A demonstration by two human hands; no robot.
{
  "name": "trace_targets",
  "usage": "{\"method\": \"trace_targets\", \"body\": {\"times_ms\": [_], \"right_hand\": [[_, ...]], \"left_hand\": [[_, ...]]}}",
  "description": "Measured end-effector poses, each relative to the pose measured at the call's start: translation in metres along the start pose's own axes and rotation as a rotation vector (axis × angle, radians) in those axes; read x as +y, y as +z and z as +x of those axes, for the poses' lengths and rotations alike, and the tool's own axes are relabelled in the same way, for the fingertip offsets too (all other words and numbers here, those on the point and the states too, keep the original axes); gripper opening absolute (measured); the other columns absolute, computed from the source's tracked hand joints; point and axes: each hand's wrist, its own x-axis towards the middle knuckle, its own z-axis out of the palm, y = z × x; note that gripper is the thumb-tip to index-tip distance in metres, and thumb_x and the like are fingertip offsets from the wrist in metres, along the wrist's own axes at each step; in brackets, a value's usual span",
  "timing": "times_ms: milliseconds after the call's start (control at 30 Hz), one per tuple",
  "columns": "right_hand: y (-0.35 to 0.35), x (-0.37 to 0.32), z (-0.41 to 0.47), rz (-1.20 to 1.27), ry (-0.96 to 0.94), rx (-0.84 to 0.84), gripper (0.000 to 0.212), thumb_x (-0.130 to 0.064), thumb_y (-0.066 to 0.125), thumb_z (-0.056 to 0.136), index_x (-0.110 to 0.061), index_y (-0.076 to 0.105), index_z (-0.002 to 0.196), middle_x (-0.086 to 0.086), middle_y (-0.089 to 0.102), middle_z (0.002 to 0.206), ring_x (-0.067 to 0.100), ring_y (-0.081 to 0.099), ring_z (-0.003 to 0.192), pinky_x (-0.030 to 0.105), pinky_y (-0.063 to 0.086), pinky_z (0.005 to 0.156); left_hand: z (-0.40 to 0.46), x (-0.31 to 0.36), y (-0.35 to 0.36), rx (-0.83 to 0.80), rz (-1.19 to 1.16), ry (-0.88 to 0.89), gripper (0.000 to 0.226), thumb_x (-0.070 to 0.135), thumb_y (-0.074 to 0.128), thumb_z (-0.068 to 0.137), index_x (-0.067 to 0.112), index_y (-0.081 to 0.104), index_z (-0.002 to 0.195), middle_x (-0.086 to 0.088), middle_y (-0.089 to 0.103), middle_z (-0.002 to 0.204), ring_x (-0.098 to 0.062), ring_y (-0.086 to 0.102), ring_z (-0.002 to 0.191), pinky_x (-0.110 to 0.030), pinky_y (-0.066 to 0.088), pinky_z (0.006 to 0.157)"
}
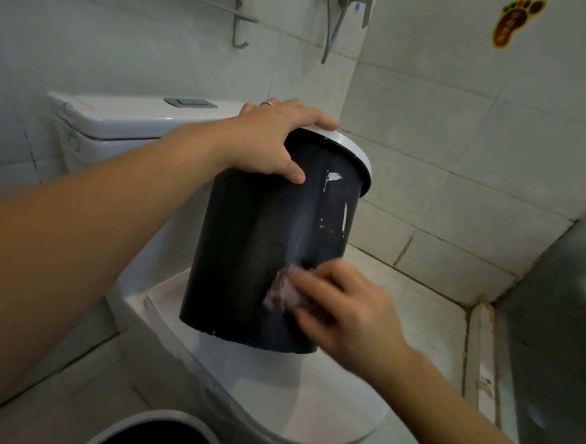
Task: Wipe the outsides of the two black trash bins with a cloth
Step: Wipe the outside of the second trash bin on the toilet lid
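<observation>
Your left hand clamps the tilted black plastic bin's white rim; your right hand presses the pinkish cloth low on its wall, unwiped side upward.

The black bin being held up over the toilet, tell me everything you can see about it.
The bin is a round black tub, glossy like plastic, with a white rim ring at its top. It is lifted and tilted, top leaning away to the right, its base over the closed toilet lid; whether it touches the lid is unclear. The left hand holds it at the rim, thumb on the side wall. The right hand presses a pinkish cloth against the lower side. Pale scuffs and glare mark the upper wall.
</observation>
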Motion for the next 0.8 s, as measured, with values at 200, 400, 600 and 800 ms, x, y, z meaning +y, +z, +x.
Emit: {"method": "trace_targets", "body": {"times_ms": [200, 400, 600, 800], "right_hand": [[0.000, -0.011, -0.016, -0.039, -0.147, -0.072, 0.024, -0.031, 0.061, 0.096, -0.018, 0.073, 0.112, 0.004, 0.062, 0.095, 0.018, 0.055, 0.074, 0.028, 0.048, 0.055], [0.002, 0.011, 0.027, -0.022, 0.153, 0.143, 0.031, -0.033, 0.068, 0.089, -0.015, 0.072, 0.113, 0.003, 0.064, 0.097, 0.020, 0.061, 0.075, 0.036, 0.054, 0.054], [0.003, -0.001, 0.001, -0.004, -0.079, -0.003, 0.030, -0.032, 0.066, 0.091, -0.015, 0.072, 0.115, 0.005, 0.063, 0.096, 0.016, 0.055, 0.077, 0.022, 0.046, 0.060], [0.009, -0.004, -0.018, 0.016, -0.180, -0.043, 0.024, -0.032, 0.064, 0.093, -0.015, 0.075, 0.107, 0.005, 0.065, 0.091, 0.017, 0.058, 0.073, 0.024, 0.048, 0.057]], "left_hand": [[-0.001, 0.000, 0.000, -0.009, -0.015, -0.001, 0.080, 0.027, 0.081, 0.077, 0.049, 0.040, 0.143, 0.010, 0.044, 0.142, -0.021, 0.031, 0.139, -0.043, 0.020, 0.116], [0.000, 0.003, 0.000, -0.010, 0.008, -0.002, 0.081, 0.028, 0.082, 0.076, 0.050, 0.040, 0.142, 0.010, 0.044, 0.142, -0.022, 0.032, 0.139, -0.046, 0.020, 0.116], [-0.006, -0.003, -0.006, -0.029, -0.043, -0.025, 0.079, 0.023, 0.081, 0.077, 0.051, 0.041, 0.140, 0.012, 0.042, 0.146, -0.020, 0.031, 0.138, -0.042, 0.022, 0.116], [-0.008, 0.000, -0.008, -0.037, -0.084, -0.052, 0.078, 0.021, 0.080, 0.078, 0.048, 0.042, 0.139, 0.015, 0.042, 0.132, -0.013, 0.031, 0.128, -0.034, 0.023, 0.106]]}}
